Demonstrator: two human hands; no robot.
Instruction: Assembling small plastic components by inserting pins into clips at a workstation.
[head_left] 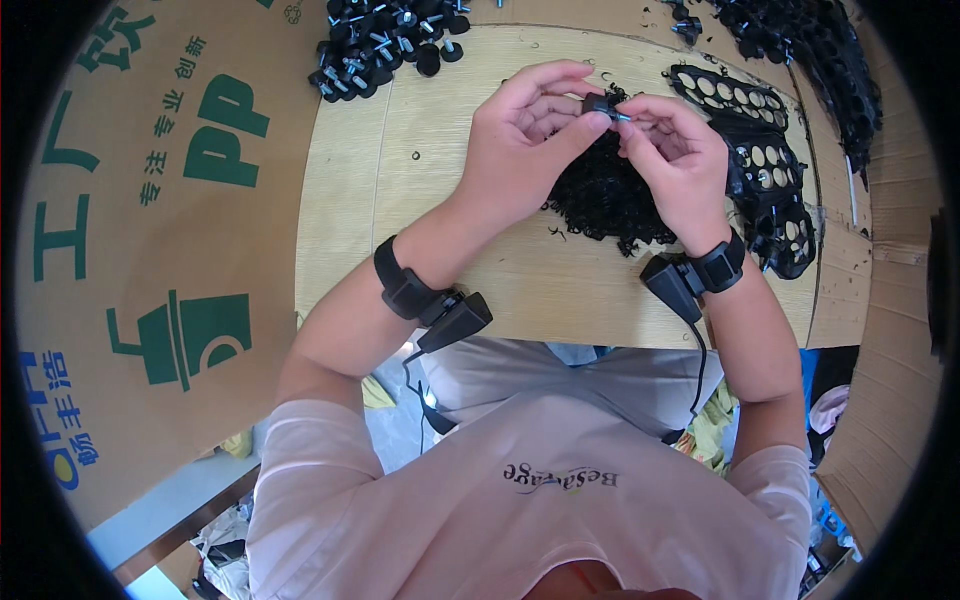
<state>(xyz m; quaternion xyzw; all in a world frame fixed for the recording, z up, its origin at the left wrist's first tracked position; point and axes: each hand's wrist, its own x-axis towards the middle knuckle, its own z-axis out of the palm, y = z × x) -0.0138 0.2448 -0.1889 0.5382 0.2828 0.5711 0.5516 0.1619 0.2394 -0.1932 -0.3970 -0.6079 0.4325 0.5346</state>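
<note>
Above the wooden tabletop, both hands meet on one small black-headed screw (598,103). My left hand (525,135) is closed, pinching the black head between thumb and fingers. From the right, my right hand (682,150) is closed too, its thumb and forefinger at the bluish metal threaded end. Right under the hands lies a heap of curly black rubbery scraps (600,200). Just right of my right hand are black moulded sheets with rows of round holes (770,170), and small metal bits show in some of the holes.
A pile of black-headed screws (385,50) sits at the table's far left. More black perforated sheets (820,60) are heaped at the far right. Printed cardboard (200,230) stands along the left, plain cardboard (900,300) along the right. Small black scraps dot the tabletop (420,220).
</note>
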